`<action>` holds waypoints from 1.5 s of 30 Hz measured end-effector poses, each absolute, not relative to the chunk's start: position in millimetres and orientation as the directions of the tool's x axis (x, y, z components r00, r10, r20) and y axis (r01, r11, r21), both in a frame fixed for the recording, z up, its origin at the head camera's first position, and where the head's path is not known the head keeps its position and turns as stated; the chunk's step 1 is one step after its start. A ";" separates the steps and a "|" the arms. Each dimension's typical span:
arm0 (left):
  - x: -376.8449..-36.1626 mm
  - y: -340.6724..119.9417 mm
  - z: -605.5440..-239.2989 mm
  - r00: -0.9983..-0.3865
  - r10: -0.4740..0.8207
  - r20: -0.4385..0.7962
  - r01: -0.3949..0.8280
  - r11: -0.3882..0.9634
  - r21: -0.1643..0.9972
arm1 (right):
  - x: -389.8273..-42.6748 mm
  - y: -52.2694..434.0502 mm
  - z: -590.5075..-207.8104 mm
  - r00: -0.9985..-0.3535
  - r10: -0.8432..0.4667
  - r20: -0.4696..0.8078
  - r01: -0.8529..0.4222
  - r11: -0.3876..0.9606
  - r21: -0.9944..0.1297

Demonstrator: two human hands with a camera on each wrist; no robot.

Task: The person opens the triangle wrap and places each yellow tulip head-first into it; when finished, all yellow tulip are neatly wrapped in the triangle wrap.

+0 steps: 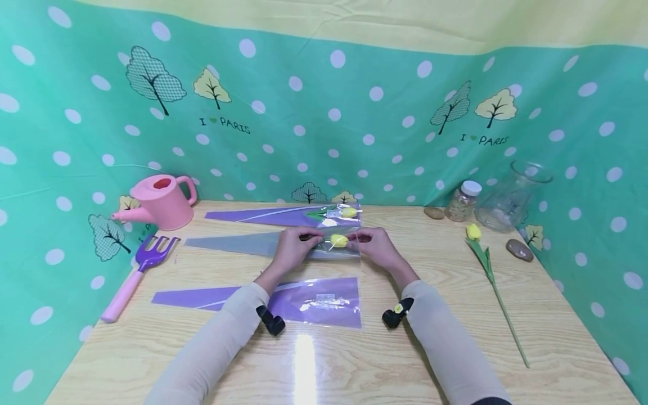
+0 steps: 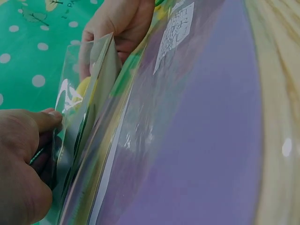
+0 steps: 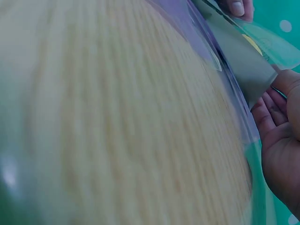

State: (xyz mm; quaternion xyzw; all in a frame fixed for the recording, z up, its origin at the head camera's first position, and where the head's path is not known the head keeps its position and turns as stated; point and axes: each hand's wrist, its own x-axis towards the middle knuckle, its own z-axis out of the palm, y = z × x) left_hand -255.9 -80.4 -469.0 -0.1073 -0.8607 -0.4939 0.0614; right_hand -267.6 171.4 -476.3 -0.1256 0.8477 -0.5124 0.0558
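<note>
A purple sleeve (image 1: 301, 302) is lying nearer than the left grip (image 1: 297, 247), which is pinching the grey sleeve (image 1: 248, 244) by its side; the right grip (image 1: 378, 247) is pinching its mouth, a tulip (image 1: 339, 241) lying inside between them. The light film is probably slipping and creasing easily, suiting edge holds. The left wrist view is showing the mouth gaping; the head view isn't.
</note>
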 end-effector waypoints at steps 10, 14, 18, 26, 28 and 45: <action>-258.7 -74.1 -472.4 -0.959 0.161 0.232 0.282 0.500 0.819 | -267.5 186.0 -475.4 -0.965 -0.260 0.025 -0.147 0.460 -0.875; -258.7 -74.6 -473.4 -0.957 0.166 0.237 0.289 0.508 0.812 | -258.7 197.0 -468.4 -0.980 -0.196 0.021 -0.112 0.465 -0.878; -248.4 -78.7 -461.4 -0.954 0.179 0.241 0.299 0.512 0.805 | -240.4 205.0 -454.4 -0.985 -0.154 0.074 -0.139 0.465 -0.875; -193.2 -94.3 -442.9 -0.931 0.268 0.248 0.346 0.435 0.831 | -194.4 203.9 -438.5 -0.960 -0.235 0.153 -0.237 0.389 -0.890; -179.9 -97.5 -446.6 -0.933 0.280 0.226 0.334 0.439 0.834 | -185.3 200.1 -441.3 -0.953 -0.259 0.157 -0.250 0.377 -0.892; -146.9 -110.1 -480.1 -0.936 0.326 0.129 0.281 0.476 0.834 | -150.3 187.9 -478.5 -0.890 -0.435 0.138 -0.380 0.538 -0.753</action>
